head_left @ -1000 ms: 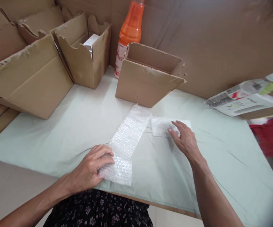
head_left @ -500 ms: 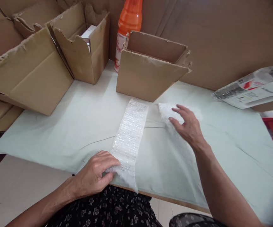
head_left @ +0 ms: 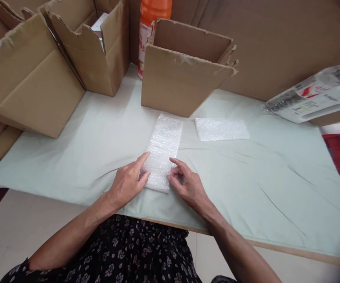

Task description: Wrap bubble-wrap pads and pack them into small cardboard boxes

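Note:
A strip of bubble wrap lies flat on the table cover, its near end folded back over itself. My left hand rests against the strip's left edge, with the index finger and thumb spread apart and their tips on the plastic. At the right edge is my right hand, its index finger and thumb apart and their tips at the side of the fold. Its other fingers are curled and partly hidden. A second piece of bubble wrap, a flat rectangle, lies to the right, apart from both hands.
A cut-down cardboard box stands just behind the strip, with an orange bottle behind it. More cut boxes stand at the left. A plastic-wrapped package leans at the right. The pale green cloth covers the table.
My right hand has left the second piece and come to the strip's right edge. My left hand has moved forward, and the strip's near end is now folded over.

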The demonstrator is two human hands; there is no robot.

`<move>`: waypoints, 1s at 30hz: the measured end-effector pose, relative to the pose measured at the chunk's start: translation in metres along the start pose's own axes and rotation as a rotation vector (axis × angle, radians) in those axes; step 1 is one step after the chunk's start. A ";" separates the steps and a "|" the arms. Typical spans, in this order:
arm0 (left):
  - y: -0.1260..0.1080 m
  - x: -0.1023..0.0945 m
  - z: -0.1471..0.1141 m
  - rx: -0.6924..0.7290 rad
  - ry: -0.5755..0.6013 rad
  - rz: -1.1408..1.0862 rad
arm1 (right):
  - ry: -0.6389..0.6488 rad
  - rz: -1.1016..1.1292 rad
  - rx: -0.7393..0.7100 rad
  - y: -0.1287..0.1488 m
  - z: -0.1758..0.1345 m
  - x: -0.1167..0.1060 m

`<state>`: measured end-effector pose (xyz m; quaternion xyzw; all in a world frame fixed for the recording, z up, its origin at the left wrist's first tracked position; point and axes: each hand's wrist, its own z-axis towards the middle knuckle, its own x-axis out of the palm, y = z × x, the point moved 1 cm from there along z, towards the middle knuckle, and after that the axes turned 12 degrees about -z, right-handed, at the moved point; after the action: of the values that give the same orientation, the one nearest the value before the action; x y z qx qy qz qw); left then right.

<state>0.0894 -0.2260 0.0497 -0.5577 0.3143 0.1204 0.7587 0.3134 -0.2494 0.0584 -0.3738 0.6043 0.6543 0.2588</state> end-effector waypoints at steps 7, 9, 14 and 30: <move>-0.006 -0.012 -0.007 0.182 -0.132 0.054 | -0.077 -0.182 -0.040 -0.002 -0.001 0.008; -0.009 -0.018 -0.014 0.254 -0.061 0.058 | -0.087 -0.245 -0.070 -0.002 -0.001 0.009; -0.008 -0.021 -0.021 0.362 0.226 0.130 | -0.119 -0.364 -0.137 -0.001 -0.007 0.001; -0.012 -0.017 0.003 0.291 0.155 0.050 | -0.208 -0.395 -0.230 0.017 -0.033 -0.006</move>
<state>0.0840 -0.2245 0.0694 -0.4416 0.4000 0.0491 0.8016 0.3096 -0.2835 0.0738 -0.4423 0.4114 0.6903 0.3983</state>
